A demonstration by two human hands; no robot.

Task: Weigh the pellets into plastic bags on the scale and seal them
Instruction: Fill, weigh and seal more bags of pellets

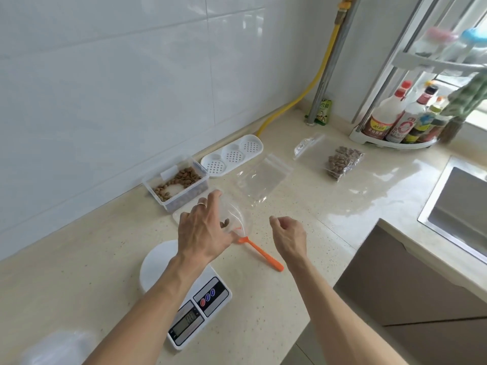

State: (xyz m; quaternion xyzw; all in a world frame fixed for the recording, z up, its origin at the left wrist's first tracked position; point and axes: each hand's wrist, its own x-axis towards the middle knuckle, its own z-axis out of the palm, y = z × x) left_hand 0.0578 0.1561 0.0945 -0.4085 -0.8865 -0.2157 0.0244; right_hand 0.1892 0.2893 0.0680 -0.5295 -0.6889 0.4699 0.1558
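Note:
My left hand (203,230) grips a clear plastic bag (234,214) with a few brown pellets in it, held just beyond the white digital scale (184,293). My right hand (288,237) hovers to the right of the bag with fingers loosely curled and nothing in it. An orange scoop (263,255) lies on the counter between my hands, its head under the bag. A clear box of pellets (176,181) stands by the wall. An empty clear bag (261,180) lies flat past the scoop. A filled, pellet-holding bag (342,162) lies further right.
A white perforated lid (232,155) rests beside the box. A corner rack with sauce bottles (400,119) stands at the back right. A steel sink (458,209) is set into the counter at right. A yellow hose (311,85) runs down the tiled wall.

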